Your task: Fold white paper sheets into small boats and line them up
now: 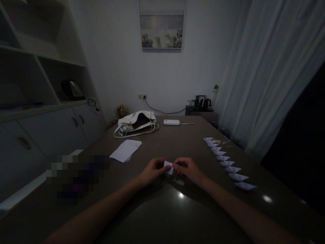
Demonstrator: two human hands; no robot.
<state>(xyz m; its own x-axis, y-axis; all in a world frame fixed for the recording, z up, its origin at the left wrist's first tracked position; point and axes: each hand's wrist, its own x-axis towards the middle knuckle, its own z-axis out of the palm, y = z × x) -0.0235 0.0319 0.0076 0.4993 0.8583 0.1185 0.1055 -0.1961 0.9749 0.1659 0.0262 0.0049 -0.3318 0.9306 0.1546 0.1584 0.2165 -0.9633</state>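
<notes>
A small folded piece of white paper point(168, 167) is held up between my two hands, just above the dark table. My left hand point(155, 170) pinches its left side with the thumb across the front. From the other side, the thumb and fingertips of my right hand point(187, 169) close on its right edge. Several folded paper boats point(238, 177) stand in a slanting row on the right part of the table. To the left of my hands lies a stack of white paper sheets point(125, 150).
An open white handbag point(135, 122) rests near the far edge of the dark table point(182, 139). Right of it lies a white power strip-like device point(171, 122) with a thin cord. Light wood-coloured scraps point(222, 142) lie beside the far boats. A pixelated patch hides the table's left side.
</notes>
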